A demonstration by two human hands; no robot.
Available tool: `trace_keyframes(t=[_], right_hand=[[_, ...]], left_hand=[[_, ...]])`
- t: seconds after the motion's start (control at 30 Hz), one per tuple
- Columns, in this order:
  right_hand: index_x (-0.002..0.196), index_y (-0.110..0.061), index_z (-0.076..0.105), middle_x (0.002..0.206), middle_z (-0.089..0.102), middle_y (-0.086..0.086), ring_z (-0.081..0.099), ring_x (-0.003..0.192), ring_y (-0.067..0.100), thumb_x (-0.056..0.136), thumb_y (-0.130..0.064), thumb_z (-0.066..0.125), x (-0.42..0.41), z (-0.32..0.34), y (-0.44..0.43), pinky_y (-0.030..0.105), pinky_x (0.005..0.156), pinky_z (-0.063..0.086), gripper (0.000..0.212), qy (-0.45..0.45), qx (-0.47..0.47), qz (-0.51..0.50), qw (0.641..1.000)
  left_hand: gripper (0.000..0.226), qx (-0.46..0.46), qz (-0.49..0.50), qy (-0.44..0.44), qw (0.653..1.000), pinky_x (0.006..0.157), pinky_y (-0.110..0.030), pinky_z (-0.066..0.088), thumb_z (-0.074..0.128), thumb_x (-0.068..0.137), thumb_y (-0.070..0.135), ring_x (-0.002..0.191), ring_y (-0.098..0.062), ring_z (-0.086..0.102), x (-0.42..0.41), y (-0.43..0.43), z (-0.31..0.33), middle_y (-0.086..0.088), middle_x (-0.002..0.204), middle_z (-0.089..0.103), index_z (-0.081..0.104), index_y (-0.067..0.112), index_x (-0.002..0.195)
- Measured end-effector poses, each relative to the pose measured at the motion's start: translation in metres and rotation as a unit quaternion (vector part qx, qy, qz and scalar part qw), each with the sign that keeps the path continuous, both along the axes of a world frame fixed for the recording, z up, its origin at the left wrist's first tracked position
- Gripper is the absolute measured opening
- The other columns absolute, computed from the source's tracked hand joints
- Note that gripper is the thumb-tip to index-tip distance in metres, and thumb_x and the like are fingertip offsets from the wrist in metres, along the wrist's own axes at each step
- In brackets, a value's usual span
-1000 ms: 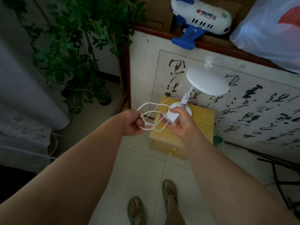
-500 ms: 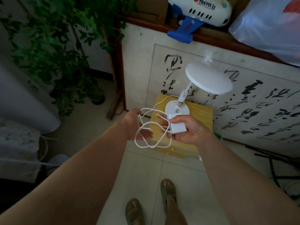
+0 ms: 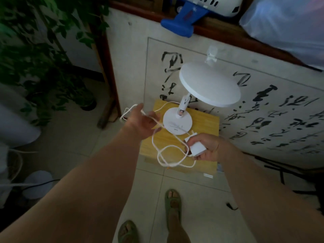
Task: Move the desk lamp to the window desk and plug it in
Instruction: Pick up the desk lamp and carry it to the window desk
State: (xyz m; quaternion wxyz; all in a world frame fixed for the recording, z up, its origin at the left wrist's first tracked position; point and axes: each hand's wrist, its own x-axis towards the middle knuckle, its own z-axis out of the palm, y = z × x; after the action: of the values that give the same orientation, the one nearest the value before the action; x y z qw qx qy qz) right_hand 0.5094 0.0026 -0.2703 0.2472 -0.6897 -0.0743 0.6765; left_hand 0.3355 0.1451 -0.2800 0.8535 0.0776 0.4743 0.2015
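Observation:
A white desk lamp (image 3: pixel 209 85) with a round flat head stands on its round base (image 3: pixel 177 122) on a low wooden stool (image 3: pixel 201 127). Its white cord (image 3: pixel 168 156) runs from the base in loose loops over the stool's front. My left hand (image 3: pixel 142 123) is closed on a stretch of the cord left of the base. My right hand (image 3: pixel 206 149) holds the white plug adapter (image 3: pixel 197 148) at the cord's end, right of and in front of the base, prongs pointing up.
A calligraphy panel (image 3: pixel 263 106) leans against a wooden desk behind the stool. A blue-and-white toy plane (image 3: pixel 189 20) and a plastic bag (image 3: pixel 287 27) lie on top. A leafy potted plant (image 3: pixel 43 64) stands at the left. My sandalled feet (image 3: pixel 172 206) stand on tiled floor.
My hands have moved apart: the left went up and left with the cord, the right moved right and down with the adapter. The cord loops now hang stretched between them.

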Motion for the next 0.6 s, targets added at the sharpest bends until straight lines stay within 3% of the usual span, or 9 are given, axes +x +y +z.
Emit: trace_keyframes(t=[0.07, 0.13, 0.2, 0.23, 0.3, 0.4, 0.5, 0.53, 0.6], right_hand=[[0.083, -0.012, 0.057, 0.081, 0.058, 0.009, 0.062, 0.071, 0.024, 0.084, -0.005, 0.060, 0.019, -0.013, 0.002, 0.028, 0.057, 0.043, 0.007, -0.053, -0.025, -0.045, 0.997], [0.080, -0.013, 0.055, 0.084, 0.052, 0.009, 0.059, 0.073, 0.026, 0.084, -0.007, 0.063, 0.040, -0.026, 0.004, 0.030, 0.055, 0.044, 0.011, -0.069, -0.018, -0.124, 0.990], [0.080, -0.013, 0.055, 0.085, 0.051, 0.009, 0.058, 0.081, 0.030, 0.086, -0.008, 0.063, 0.055, -0.035, 0.010, 0.030, 0.052, 0.043, 0.011, -0.059, 0.010, -0.179, 0.982], [0.081, -0.013, 0.055, 0.086, 0.052, 0.010, 0.057, 0.086, 0.031, 0.086, -0.008, 0.063, 0.059, -0.038, 0.013, 0.031, 0.052, 0.042, 0.010, -0.050, 0.024, -0.194, 0.979], [0.086, -0.009, 0.058, 0.084, 0.056, 0.011, 0.059, 0.083, 0.029, 0.088, -0.008, 0.061, 0.062, -0.043, 0.022, 0.031, 0.053, 0.043, 0.004, -0.043, 0.046, -0.204, 0.977], [0.103, -0.006, 0.061, 0.081, 0.060, 0.010, 0.058, 0.065, 0.020, 0.089, -0.011, 0.060, 0.057, -0.055, 0.036, 0.024, 0.050, 0.043, 0.015, -0.036, 0.077, -0.189, 0.978], [0.089, -0.014, 0.063, 0.075, 0.060, 0.004, 0.054, 0.064, 0.017, 0.092, -0.029, 0.058, 0.054, -0.063, 0.043, 0.026, 0.054, 0.040, 0.016, -0.022, 0.091, -0.163, 0.982], [0.089, -0.016, 0.063, 0.076, 0.062, 0.002, 0.056, 0.066, 0.016, 0.093, -0.034, 0.056, 0.057, -0.067, 0.044, 0.026, 0.057, 0.042, 0.019, -0.003, 0.092, -0.173, 0.981], [0.100, -0.016, 0.064, 0.088, 0.068, 0.001, 0.061, 0.076, 0.015, 0.093, -0.040, 0.054, 0.061, -0.075, 0.044, 0.025, 0.062, 0.045, 0.027, 0.026, 0.094, -0.198, 0.975]], left_hand=[[0.031, 0.038, 0.034, 0.084, 0.995, 0.075, -0.036, 0.048, 0.039, 0.098, 0.030, 0.052, -0.016, 0.047, 0.014, 0.000, -0.009, -0.003, 0.054, 0.042, 0.052, 0.013, 0.077], [0.017, 0.097, -0.004, 0.180, 0.979, 0.066, -0.036, 0.051, 0.040, 0.098, 0.017, 0.043, -0.015, 0.041, 0.028, -0.001, -0.019, -0.006, 0.058, 0.037, 0.053, 0.013, 0.089], [0.009, 0.157, -0.109, 0.233, 0.953, 0.065, -0.037, 0.054, 0.051, 0.095, 0.025, 0.050, -0.014, 0.041, 0.041, -0.010, -0.025, -0.004, 0.064, 0.039, 0.054, 0.016, 0.097], [0.018, 0.187, -0.170, 0.245, 0.936, 0.066, -0.036, 0.055, 0.058, 0.092, 0.033, 0.059, -0.014, 0.046, 0.048, -0.017, -0.027, -0.002, 0.070, 0.044, 0.055, 0.017, 0.101], [0.037, 0.229, -0.269, 0.245, 0.903, 0.063, -0.030, 0.054, 0.064, 0.086, 0.044, 0.082, -0.014, 0.052, 0.068, -0.031, -0.034, -0.001, 0.092, 0.051, 0.059, 0.017, 0.111], [0.051, 0.200, -0.316, 0.202, 0.905, 0.056, -0.023, 0.050, 0.065, 0.081, 0.056, 0.083, -0.010, 0.050, 0.095, -0.050, -0.045, 0.002, 0.098, 0.051, 0.058, 0.018, 0.113], [0.069, 0.199, -0.328, 0.172, 0.907, 0.053, -0.021, 0.050, 0.066, 0.072, 0.067, 0.093, -0.015, 0.055, 0.110, -0.054, -0.056, 0.001, 0.112, 0.059, 0.055, 0.019, 0.120], [0.067, 0.207, -0.331, 0.171, 0.904, 0.054, -0.021, 0.051, 0.066, 0.072, 0.067, 0.091, -0.014, 0.057, 0.114, -0.054, -0.057, 0.001, 0.114, 0.061, 0.057, 0.021, 0.119], [0.045, 0.223, -0.338, 0.179, 0.897, 0.060, -0.022, 0.050, 0.064, 0.079, 0.059, 0.075, -0.007, 0.054, 0.121, -0.052, -0.054, 0.005, 0.098, 0.062, 0.063, 0.021, 0.101]])
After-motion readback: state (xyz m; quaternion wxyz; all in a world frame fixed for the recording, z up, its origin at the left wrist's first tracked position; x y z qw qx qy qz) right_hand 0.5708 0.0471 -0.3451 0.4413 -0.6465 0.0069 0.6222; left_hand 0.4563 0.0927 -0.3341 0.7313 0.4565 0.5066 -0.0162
